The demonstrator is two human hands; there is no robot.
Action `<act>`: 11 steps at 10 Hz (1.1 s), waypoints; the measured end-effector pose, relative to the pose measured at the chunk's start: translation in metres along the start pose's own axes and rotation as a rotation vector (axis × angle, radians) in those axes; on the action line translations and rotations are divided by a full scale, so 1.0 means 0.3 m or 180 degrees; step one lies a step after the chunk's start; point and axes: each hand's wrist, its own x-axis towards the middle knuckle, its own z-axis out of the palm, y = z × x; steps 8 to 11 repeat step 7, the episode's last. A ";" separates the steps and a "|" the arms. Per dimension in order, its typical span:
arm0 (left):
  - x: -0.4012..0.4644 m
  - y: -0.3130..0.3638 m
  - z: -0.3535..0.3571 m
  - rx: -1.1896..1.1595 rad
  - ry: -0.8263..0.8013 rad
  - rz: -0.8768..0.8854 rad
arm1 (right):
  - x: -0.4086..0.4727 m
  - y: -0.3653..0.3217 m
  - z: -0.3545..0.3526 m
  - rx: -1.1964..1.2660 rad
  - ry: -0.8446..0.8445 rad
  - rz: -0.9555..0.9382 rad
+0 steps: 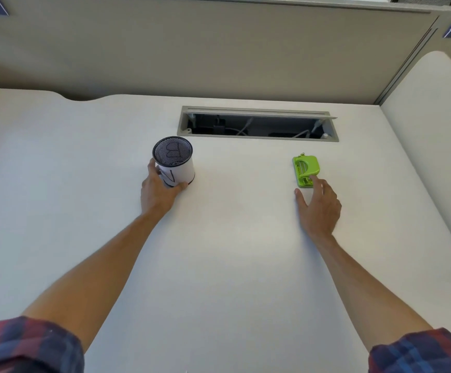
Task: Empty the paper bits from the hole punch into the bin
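Observation:
A small bin (177, 165), a black mesh cup wrapped in white paper with "BIN" written on it, stands upright on the white desk (232, 265) left of centre. My left hand (159, 191) is wrapped around its lower left side. A bright green hole punch (305, 170) lies flat on the desk to the right. My right hand (319, 207) is just in front of it with fingers spread, and the index fingertip touches the punch's near edge. No paper bits are visible.
An open cable tray (258, 124) with plugs and white cables is set into the desk behind both objects. Beige partition walls (219, 49) close off the back and right. Plaid sleeves show at the bottom corners.

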 end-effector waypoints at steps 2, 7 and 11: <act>0.065 -0.003 -0.002 0.0128 -0.0058 0.0111 | 0.042 -0.003 0.013 -0.0157 -0.0068 -0.0081; -0.055 -0.033 0.022 0.1477 -0.0060 0.0404 | 0.034 -0.033 0.012 -0.0036 -0.0481 0.0508; -0.055 -0.033 0.022 0.1477 -0.0060 0.0404 | 0.034 -0.033 0.012 -0.0036 -0.0481 0.0508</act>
